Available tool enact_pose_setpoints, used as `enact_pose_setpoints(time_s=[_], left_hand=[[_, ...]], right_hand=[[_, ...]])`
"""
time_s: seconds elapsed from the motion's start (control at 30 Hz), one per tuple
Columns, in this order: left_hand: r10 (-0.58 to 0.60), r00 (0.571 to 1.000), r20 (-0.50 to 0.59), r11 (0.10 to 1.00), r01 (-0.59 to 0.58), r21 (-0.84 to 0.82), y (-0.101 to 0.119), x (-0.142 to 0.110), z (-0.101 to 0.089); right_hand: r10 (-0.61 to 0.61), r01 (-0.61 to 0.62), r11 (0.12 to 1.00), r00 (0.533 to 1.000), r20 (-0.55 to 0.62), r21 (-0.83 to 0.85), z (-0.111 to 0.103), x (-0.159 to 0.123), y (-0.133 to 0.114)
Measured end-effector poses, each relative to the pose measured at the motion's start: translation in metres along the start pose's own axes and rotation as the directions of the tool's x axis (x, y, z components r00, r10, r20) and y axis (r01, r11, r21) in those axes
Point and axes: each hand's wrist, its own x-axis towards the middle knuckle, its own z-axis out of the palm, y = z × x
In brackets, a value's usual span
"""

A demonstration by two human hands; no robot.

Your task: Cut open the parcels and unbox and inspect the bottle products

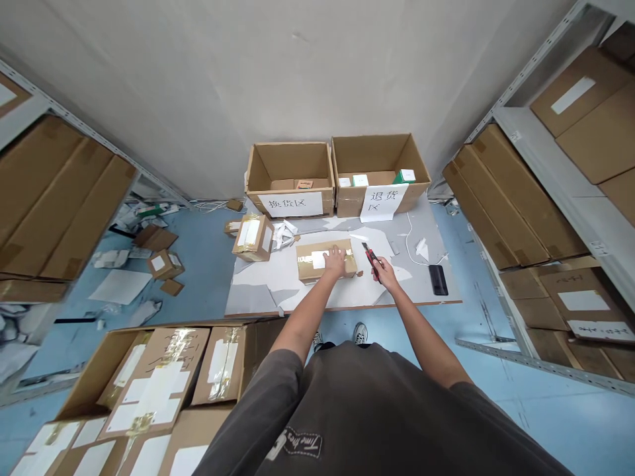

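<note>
A small taped cardboard parcel (317, 259) lies in the middle of the low grey table (258, 291). My left hand (336, 260) rests flat on top of it, fingers spread. My right hand (383, 272) hovers just to the parcel's right, closed round a red and black utility knife (370, 256) whose tip points away from me. A second taped parcel (253, 237) stands tilted at the table's left back corner.
Two open cartons with paper labels (290, 177) (378, 172) stand at the table's back. A black phone (438, 279), a white cable and paper scraps lie on the table. Boxes of parcels (149, 390) sit near left. Shelves with cartons flank both sides.
</note>
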Motion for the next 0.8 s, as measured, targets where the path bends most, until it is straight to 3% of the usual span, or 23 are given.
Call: enact_pose_setpoints(time_s=[0.13,0.33,0.47,0.57,0.67,0.8], left_hand=[[0.049,0.999,0.005,0.999,-0.049,0.020,-0.007,-0.008,0.002],[0.072,0.997,-0.010,0.997,-0.072,0.017,-0.011,-0.015,0.003],[0.077,0.997,-0.012,0.997,-0.077,0.009,-0.010,-0.016,0.003],[0.071,0.997,-0.004,0.997,-0.071,0.014,-0.009,-0.015,0.002],[0.070,0.998,0.003,0.998,-0.070,0.008,-0.009,-0.015,0.001],[0.075,0.997,0.012,0.997,-0.075,0.012,-0.010,-0.017,-0.001]], right_hand=[[0.036,-0.017,0.983,0.994,0.100,-0.182,-0.006,0.014,0.003],[0.017,0.113,0.892,0.959,0.284,-0.437,-0.018,0.040,0.000],[-0.059,0.249,0.784,0.942,0.331,-0.568,-0.026,0.056,-0.006],[-0.060,0.283,0.724,0.935,0.351,-0.630,-0.032,0.064,-0.010],[-0.028,0.259,0.749,0.932,0.360,-0.610,-0.034,0.067,-0.011],[0.073,0.132,0.870,0.918,0.389,-0.476,-0.036,0.065,-0.005]])
